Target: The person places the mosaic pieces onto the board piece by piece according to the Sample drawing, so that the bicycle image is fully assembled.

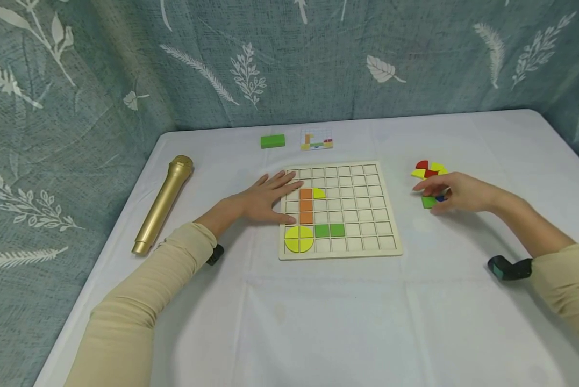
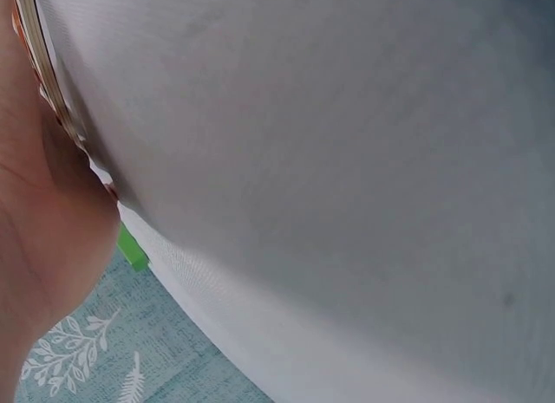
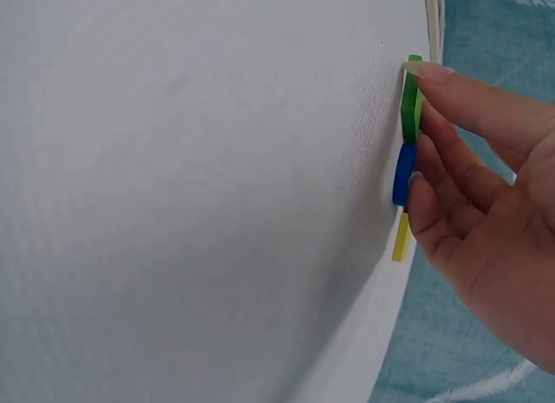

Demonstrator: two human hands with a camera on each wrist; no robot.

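Observation:
My left hand (image 1: 265,199) lies with fingers spread on the upper left edge of a wooden grid board (image 1: 340,253). On the board are orange squares (image 1: 306,206) in a column, a yellow quarter-circle (image 1: 319,193), yellow quarters forming a circle (image 1: 299,239) and two green squares (image 1: 329,230). To the right of the board, my right hand (image 1: 463,192) pinches a green square tile (image 3: 411,104), thumb on its edge. A blue piece (image 3: 403,173) sits against its fingertips, and a yellow piece (image 3: 400,238) shows beyond. The index fingertip is hidden in the right wrist view.
Red and yellow pieces (image 1: 427,169) lie in a small cluster just past my right hand. A green block (image 1: 272,141) and a pattern card (image 1: 316,139) are behind the board. At the left lies a gold microphone (image 1: 163,207). A leaf-patterned curtain (image 1: 318,64) hangs behind the table.

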